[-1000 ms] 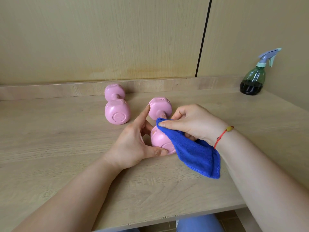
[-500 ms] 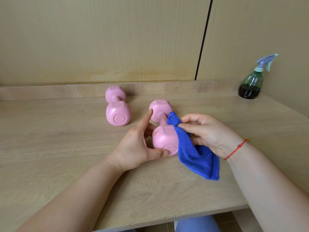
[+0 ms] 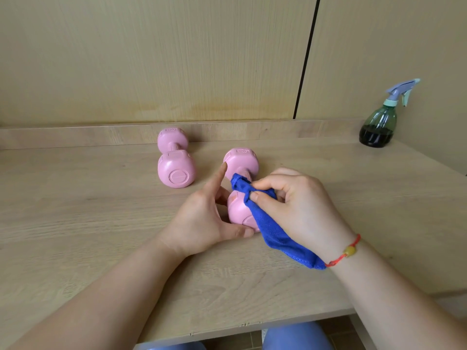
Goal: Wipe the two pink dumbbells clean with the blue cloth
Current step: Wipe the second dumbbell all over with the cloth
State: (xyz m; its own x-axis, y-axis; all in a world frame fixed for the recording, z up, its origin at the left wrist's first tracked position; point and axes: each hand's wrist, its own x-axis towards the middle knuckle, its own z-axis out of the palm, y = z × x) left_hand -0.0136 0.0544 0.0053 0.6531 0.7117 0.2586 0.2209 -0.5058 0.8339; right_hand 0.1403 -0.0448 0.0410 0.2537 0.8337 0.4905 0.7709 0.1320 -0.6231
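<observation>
While my left hand (image 3: 202, 218) grips the near head of the right dumbbell (image 3: 238, 208), thumb on its end face and forefinger stretched toward the far head, my right hand (image 3: 298, 210) pinches the bunched blue cloth (image 3: 267, 223) between thumb and curled fingers, laid over the handle and that head's right side. The left dumbbell (image 3: 177, 168) lies apart, farther left on the table (image 3: 101, 223).

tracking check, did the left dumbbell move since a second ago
No. The left dumbbell still lies just in front of the back ledge.
</observation>
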